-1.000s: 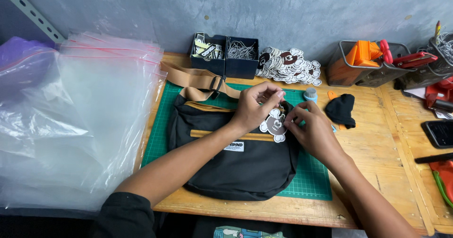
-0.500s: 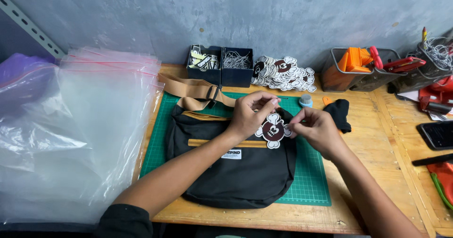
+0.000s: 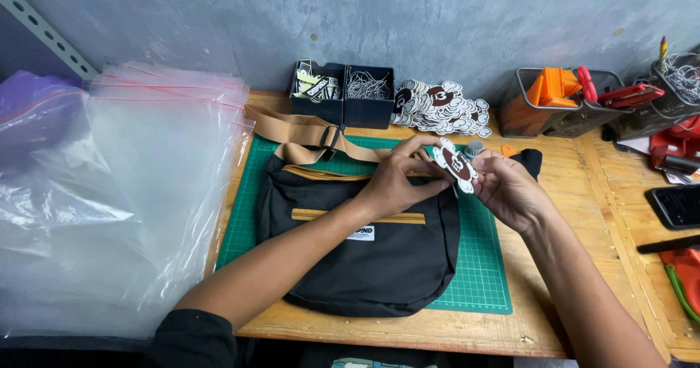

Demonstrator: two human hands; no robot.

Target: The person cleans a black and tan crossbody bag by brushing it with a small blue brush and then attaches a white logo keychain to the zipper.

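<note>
A wooden bench (image 3: 554, 310) set against a grey wall carries a green cutting mat (image 3: 477, 266), seen from above. Nearest the viewer, a black shoulder bag (image 3: 364, 258) with tan zip trim lies flat on the mat, its tan strap (image 3: 299, 131) folded at the bag's far edge. To the left, a stack of clear plastic zip bags (image 3: 109, 200) overhangs the bench edge. Above the bag's upper right corner, the left hand (image 3: 397, 182) and the right hand (image 3: 510, 189) meet, both pinching a flower-shaped white and brown tag (image 3: 456, 165) held upright between the fingertips, just clear of the bag. A small grey item sits just behind the tag; its kind cannot be told. Farther back, a dark two-compartment box (image 3: 343, 94) holds small fasteners and pins, and beside it lies a pile of identical tags (image 3: 441, 109). At far right stand metal bins (image 3: 561, 113) with orange and red tools, and a dark phone (image 3: 674, 206) lies at the edge.
</note>
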